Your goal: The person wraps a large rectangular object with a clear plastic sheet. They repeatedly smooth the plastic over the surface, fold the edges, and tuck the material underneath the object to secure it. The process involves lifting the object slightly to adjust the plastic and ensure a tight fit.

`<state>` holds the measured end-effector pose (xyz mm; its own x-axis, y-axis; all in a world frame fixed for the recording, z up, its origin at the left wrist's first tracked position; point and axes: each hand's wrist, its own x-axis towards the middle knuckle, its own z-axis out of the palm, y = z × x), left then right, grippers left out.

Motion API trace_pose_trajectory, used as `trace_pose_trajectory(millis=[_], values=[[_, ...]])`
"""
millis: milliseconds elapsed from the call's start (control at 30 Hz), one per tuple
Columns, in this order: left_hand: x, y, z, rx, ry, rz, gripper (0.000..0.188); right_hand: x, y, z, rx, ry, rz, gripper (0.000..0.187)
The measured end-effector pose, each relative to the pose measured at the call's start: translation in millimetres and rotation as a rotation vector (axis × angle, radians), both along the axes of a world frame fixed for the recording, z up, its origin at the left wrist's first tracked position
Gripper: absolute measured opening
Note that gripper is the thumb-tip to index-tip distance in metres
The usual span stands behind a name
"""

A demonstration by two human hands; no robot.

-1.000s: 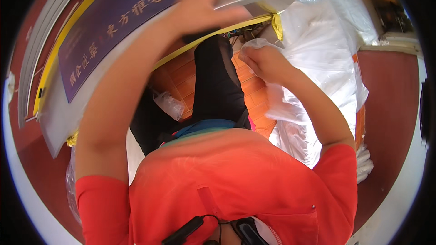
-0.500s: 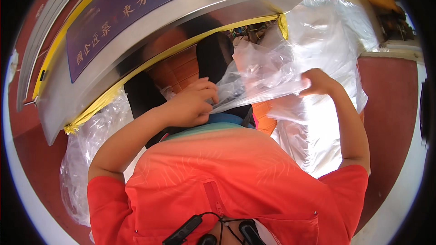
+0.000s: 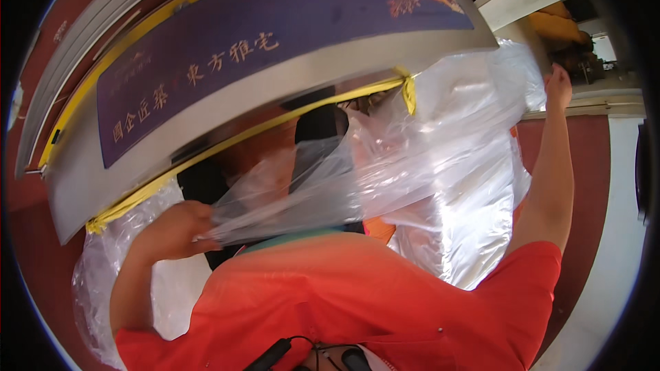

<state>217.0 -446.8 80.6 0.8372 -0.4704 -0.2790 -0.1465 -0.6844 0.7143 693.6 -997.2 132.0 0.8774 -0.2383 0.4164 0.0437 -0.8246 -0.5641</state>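
Note:
A sheet of clear plastic film (image 3: 309, 196) is pulled taut across the front of my body. My left hand (image 3: 182, 230), slightly blurred, is closed on its gathered left end. Far out to the right, my right hand (image 3: 558, 88) is raised with its fingers closed, and the film's other end runs up towards it. Where the film meets those fingers is hard to make out. The middle of the film hangs loose in folds over my dark-clad legs (image 3: 317, 127).
Before me is a metal-edged counter (image 3: 275, 86) with a dark blue panel. A yellow strip (image 3: 261, 130) is tied along its edge. More plastic film lies in a shiny heap (image 3: 467, 199) at right, and another crumpled plastic pile (image 3: 103, 282) sits at left.
My hands have moved apart: the left one out to the left, the right one up and to the right. The film between them is now stretched much wider.

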Motion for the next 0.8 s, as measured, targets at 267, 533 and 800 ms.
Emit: trace_pose_trajectory(millis=[267,533,800], values=[[-71,107,65,-0.116,-0.214,0.929,0.014,-52,186,-14,-0.032,0.971,1.152,0.03],[-86,103,52,0.166,-0.1,0.8,0.031,-103,44,-92,-1.376,0.621,0.575,0.019],[-75,82,60,0.044,-0.08,0.472,0.019,-104,60,-132,-0.095,1.05,-0.339,0.071]])
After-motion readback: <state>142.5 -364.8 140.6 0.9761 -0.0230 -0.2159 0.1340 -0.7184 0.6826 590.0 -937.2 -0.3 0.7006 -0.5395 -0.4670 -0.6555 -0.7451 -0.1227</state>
